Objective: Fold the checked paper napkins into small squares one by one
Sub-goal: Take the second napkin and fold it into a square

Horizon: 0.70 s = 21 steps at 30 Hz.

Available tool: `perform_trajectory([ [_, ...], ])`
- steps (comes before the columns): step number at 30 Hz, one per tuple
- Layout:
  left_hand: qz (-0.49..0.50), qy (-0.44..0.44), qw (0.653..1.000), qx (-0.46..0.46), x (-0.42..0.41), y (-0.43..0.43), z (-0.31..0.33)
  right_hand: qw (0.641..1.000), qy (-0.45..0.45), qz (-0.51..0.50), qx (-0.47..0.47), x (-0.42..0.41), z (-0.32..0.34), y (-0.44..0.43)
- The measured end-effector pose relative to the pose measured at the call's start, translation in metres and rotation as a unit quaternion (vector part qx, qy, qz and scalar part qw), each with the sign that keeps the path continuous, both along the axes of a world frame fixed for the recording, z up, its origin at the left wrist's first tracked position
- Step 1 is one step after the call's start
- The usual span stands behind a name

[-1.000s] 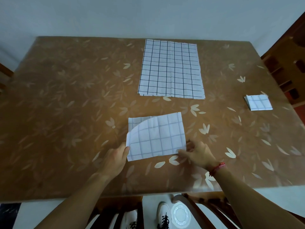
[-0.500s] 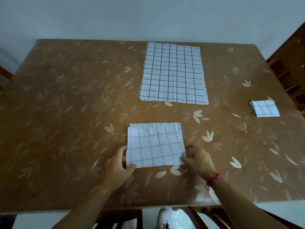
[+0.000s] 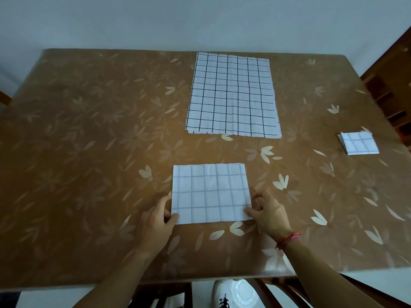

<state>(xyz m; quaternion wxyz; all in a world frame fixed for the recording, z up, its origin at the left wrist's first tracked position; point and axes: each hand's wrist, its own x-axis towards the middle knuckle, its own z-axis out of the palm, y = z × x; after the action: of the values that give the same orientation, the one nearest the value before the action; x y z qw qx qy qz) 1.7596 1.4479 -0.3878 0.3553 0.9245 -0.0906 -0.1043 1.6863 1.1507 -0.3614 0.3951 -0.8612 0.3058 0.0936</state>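
A half-folded checked napkin (image 3: 211, 194) lies flat on the near middle of the table, with its upper layer lined up over the lower one. My left hand (image 3: 155, 225) holds its near left corner, thumb on top of the paper. My right hand (image 3: 266, 214) pinches the near right corner, its fingers curled beside the right edge. A stack of unfolded checked napkins (image 3: 232, 94) lies flat at the far middle. One small folded square (image 3: 359, 143) rests near the right edge.
The brown tablecloth with a leaf pattern (image 3: 89, 152) covers the whole table. Wooden furniture (image 3: 391, 85) stands to the right. Below the near table edge are a chair frame (image 3: 266, 290) and a white shoe (image 3: 235, 292).
The raised upper layer of the napkin came down and now lies flat over the lower layer, edges aligned. Both hands stayed at the near corners.
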Motion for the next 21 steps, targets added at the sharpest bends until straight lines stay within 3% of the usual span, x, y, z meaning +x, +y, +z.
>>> perform_trajectory([
  [10, -0.028, -0.049, 0.996, 0.073, -0.001, 0.000, -0.007, 0.999, 0.000, 0.012, -0.039, 0.002, -0.003, 0.003],
  [15, -0.099, -0.175, 0.973, 0.112, -0.012, -0.006, 0.008, 0.995, -0.042, 0.011, -0.093, -0.001, 0.007, 0.011],
  [18, -0.196, -0.199, 0.955, 0.104, -0.034, -0.018, 0.017, 0.976, -0.091, 0.091, -0.175, -0.008, 0.007, 0.027],
  [21, -0.268, -0.239, 0.925, 0.127, -0.053, -0.032, 0.018, 0.931, -0.157, 0.214, -0.252, -0.021, 0.003, 0.051],
])
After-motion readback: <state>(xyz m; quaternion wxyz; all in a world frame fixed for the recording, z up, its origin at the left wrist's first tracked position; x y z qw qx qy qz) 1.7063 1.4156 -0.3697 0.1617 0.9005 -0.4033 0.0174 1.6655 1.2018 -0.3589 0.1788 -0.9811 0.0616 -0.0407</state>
